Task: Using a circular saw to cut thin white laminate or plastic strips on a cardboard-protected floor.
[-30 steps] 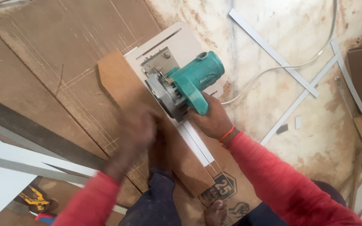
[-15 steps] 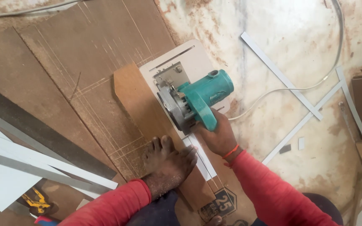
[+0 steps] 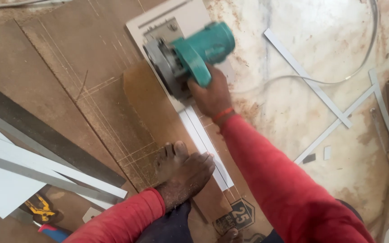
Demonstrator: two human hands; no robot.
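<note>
Left hand [image 3: 183, 173] lies flat, fingers spread, pressing the near end of the white strip [image 3: 205, 148] against the board [image 3: 145, 103]. The strip's long axis runs away from that hand, up to the saw [image 3: 187, 56]. Right hand [image 3: 211, 92] is closed around the saw's handle at the strip's far end.

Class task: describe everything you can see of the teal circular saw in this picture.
The circular saw has a teal plastic body and handle, a grey metal blade guard and a flat base plate. It sits upright on a white board, slightly motion-blurred. The right hand grips its handle from behind; a pale cord trails across the dusty floor beside it.
</note>
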